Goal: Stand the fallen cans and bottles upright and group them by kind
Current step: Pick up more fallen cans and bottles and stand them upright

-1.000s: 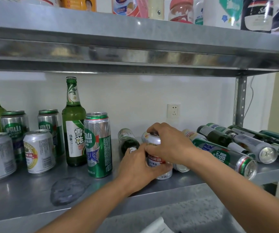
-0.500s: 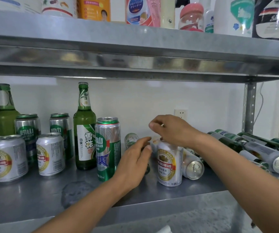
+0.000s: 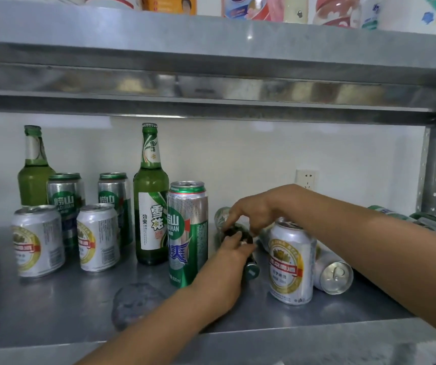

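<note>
Two bare hands were set on one fallen bottle (image 3: 238,232), a dark green one lying on its side on the metal shelf (image 3: 53,306), its base turned toward the wall and its capped neck toward the shelf's front edge. The left hand (image 3: 231,255) was laid over the neck from the front, fingers curled round it, so that only the cap end was left showing below the knuckles. The right hand (image 3: 253,212) was brought down from above onto the thicker part of the body, fingertips bent and pinching the glass. The bottle was thus held between both hands, the left nearer the camera, the right farther back.

Just left of the bottle a tall green can (image 3: 188,233) was standing, and beside that an upright green bottle (image 3: 150,196). Just right of the hands a short silver can (image 3: 290,262) with a red and gold label was upright, with a fallen silver can (image 3: 334,275) lying against its right side, lid toward the camera. Farther left, two short silver cans (image 3: 38,239) were placed in front of two tall green cans (image 3: 65,198), and a second green bottle (image 3: 34,175) was stood behind them. More fallen containers (image 3: 385,210) were partly hidden behind the right forearm.
</note>
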